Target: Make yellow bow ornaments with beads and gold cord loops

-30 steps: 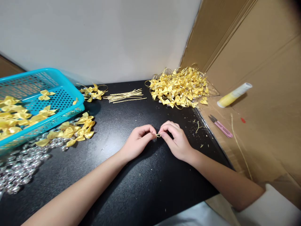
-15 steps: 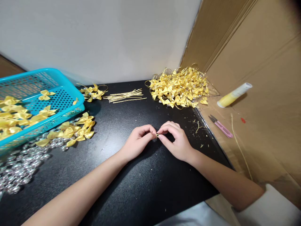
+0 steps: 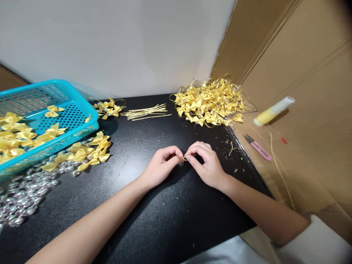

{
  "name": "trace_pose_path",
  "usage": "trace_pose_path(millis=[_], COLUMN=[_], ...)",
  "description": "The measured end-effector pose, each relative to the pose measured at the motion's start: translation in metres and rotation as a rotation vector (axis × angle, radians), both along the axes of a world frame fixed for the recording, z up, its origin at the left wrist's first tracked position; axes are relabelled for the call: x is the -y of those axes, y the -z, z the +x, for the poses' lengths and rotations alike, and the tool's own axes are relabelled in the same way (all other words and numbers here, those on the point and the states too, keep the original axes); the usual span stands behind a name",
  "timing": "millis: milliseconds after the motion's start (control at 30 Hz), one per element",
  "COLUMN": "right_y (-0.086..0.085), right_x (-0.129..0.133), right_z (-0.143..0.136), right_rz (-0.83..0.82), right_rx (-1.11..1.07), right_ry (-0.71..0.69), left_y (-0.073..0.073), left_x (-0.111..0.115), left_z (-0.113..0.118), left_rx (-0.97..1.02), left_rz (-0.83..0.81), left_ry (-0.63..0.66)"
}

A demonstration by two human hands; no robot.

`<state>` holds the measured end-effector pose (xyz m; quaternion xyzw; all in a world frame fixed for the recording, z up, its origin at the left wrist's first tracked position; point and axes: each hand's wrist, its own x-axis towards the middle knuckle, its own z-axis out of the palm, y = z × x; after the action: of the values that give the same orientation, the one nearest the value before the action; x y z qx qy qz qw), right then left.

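Note:
My left hand (image 3: 163, 164) and my right hand (image 3: 205, 163) meet fingertip to fingertip over the middle of the black table (image 3: 154, 227). Both are closed in a pinch on a small piece of gold cord (image 3: 185, 158), most of which the fingers hide. Beyond them lies a loose bundle of gold cords (image 3: 148, 112). A large heap of gold bows with cords and silver beads (image 3: 210, 102) is at the back right. A smaller group of such bows (image 3: 108, 108) sits beside the basket.
At the left, a blue basket (image 3: 82, 99) holds yellow bows; loose bows (image 3: 95, 150) and silver beads (image 3: 30, 194) lie before it. Pink snips (image 3: 260, 149), a tube (image 3: 274, 111) and a long cord (image 3: 280, 170) are on the right, by cardboard.
My right fingertips have shifted very slightly, and a little more of the gold cord shows between the hands. My left hand has hardly moved.

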<state>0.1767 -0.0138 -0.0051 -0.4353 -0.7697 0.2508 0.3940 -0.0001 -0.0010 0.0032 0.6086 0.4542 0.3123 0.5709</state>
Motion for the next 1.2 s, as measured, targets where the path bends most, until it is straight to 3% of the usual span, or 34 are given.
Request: trace_pose_path(millis=[700, 1033, 1200], right_y=[0.0015, 0.0047, 0.0035], right_x=[-0.0049, -0.0066, -0.0067], right_z=[0.0047, 0.0042, 0.0056], right_rz=[-0.082, -0.166, -0.121], right_rx=[-0.184, -0.255, -0.266], right_ry=[0.081, 0.030, 0.031], left_y=[0.0012, 0.0024, 0.0031], left_x=[-0.0008, -0.0014, -0.0012], left_z=[-0.0026, -0.0031, -0.0031], left_rx=[0.007, 0.018, 0.014], left_rz=[0.013, 0.000, 0.005], left_ry=[0.064, 0.051, 0.048])
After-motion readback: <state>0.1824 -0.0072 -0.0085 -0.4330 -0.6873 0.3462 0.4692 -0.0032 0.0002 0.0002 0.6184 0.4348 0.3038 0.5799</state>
